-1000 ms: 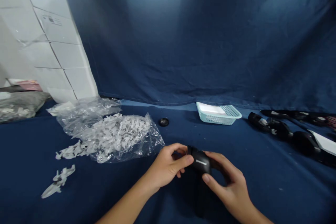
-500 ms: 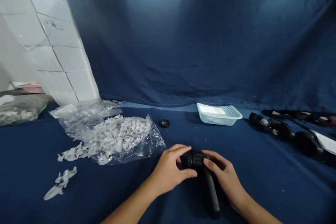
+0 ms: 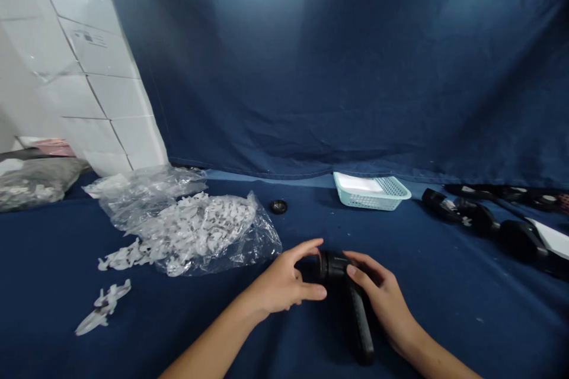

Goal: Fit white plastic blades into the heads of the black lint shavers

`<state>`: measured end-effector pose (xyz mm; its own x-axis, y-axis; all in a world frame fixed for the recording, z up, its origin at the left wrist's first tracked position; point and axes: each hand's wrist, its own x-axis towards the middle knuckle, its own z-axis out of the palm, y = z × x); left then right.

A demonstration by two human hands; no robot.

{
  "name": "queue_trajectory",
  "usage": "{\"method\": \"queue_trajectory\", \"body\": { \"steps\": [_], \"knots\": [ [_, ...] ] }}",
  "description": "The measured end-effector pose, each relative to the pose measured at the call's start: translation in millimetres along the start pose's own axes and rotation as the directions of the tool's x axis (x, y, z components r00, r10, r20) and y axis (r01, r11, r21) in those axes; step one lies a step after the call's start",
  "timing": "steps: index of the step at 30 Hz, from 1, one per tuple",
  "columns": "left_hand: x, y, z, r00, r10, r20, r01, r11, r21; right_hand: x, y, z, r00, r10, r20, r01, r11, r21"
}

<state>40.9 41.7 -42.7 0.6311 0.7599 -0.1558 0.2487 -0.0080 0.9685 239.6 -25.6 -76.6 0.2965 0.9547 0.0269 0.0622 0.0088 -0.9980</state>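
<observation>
A black device with a round barrel-like head and a long straight handle, much like a massage gun in shape, is in front of me over the blue cloth. My right hand grips it at the back of the head, fingers behind and thumb on the near side. My left hand is open at the other end of the head, thumb and forefinger spread wide on either side of it. Farther back on the cloth lies a small round black cap.
Left of my hands a clear plastic bag spills many white plastic parts. One white part lies apart, nearer me. A light blue basket holding something white stands at the back. Several black devices lie at the right.
My left hand has loosened from the device's head, its thumb and forefinger spreading and drawing slightly left. My right hand keeps its hold on the device.
</observation>
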Motion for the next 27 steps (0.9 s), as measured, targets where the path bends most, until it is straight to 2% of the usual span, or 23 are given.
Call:
{"method": "queue_trajectory", "body": {
  "steps": [4,8,13,17,21,25,27],
  "knots": [
    [1.1,1.9,0.0,0.993,-0.088,-0.077,0.090,0.996,0.018,-1.9,-1.5,-0.4,1.000,0.010,0.016,-0.010,1.000,-0.003],
    [1.5,2.4,-1.6,0.998,-0.068,-0.006,0.068,0.998,-0.010,-2.8,-3.0,-0.4,0.999,0.010,0.038,-0.010,1.000,-0.012],
    [1.7,0.5,-2.9,0.994,-0.110,-0.030,0.109,0.994,-0.019,-1.4,-3.1,0.6,0.998,0.003,0.056,-0.001,0.999,-0.032],
    [1.8,-1.5,-1.8,0.997,-0.069,0.021,0.070,0.996,-0.050,-0.1,-2.0,0.5,0.999,-0.007,0.046,0.009,0.999,-0.047],
    [2.3,-1.6,0.2,0.996,-0.062,-0.060,0.063,0.998,0.012,-0.4,-0.4,-0.6,0.999,-0.012,0.030,0.013,0.999,-0.049],
    [2.5,-0.3,2.3,0.999,-0.018,0.032,0.019,0.999,-0.032,-0.6,1.0,-0.7,1.000,-0.022,0.001,0.022,0.999,-0.032],
    [2.3,-0.4,3.6,0.999,-0.040,0.018,0.041,0.998,-0.048,-0.3,1.8,-0.4,1.000,-0.021,-0.011,0.021,1.000,-0.023]
  ]
}}
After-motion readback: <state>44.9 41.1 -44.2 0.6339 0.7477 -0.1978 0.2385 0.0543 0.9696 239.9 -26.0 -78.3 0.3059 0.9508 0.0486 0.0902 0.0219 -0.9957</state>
